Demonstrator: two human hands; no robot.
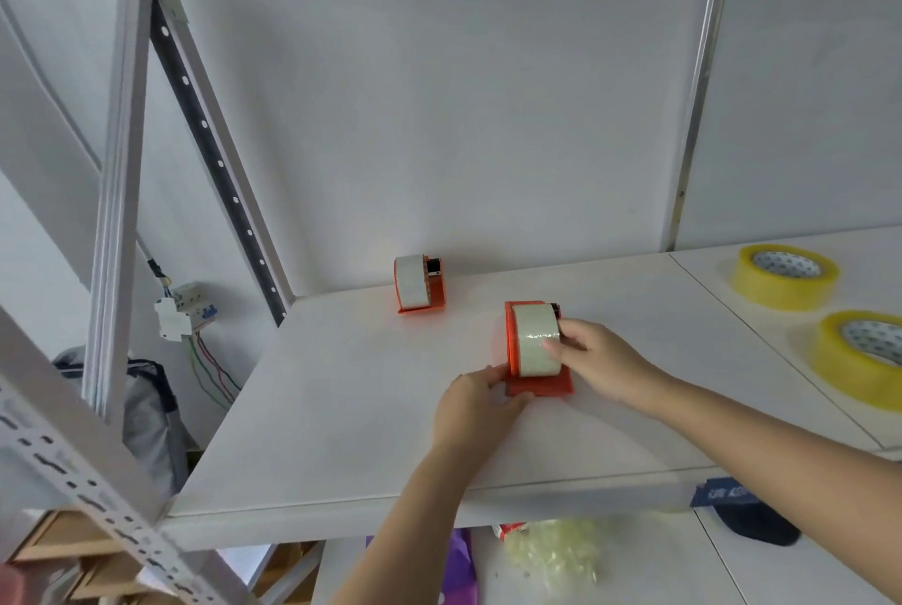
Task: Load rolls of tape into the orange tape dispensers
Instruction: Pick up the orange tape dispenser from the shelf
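Observation:
An orange tape dispenser [537,385] lies on the white shelf [341,389] in front of me, with a pale roll of tape [534,336] seated in it. My left hand [476,404] grips the dispenser's near left corner. My right hand [600,358] holds the roll's right side, fingertips on the tape face. A second orange dispenser [437,297] with its own pale roll [411,281] stands farther back by the wall. Two yellow tape rolls [785,276] [861,355] lie flat at the right.
A white wall panel closes the shelf's back. Metal shelf uprights [215,155] rise at the left, with a breaker and wires [183,311] beside them. Below the shelf edge lie a plastic bag [556,555], purple material and a dark object [751,521].

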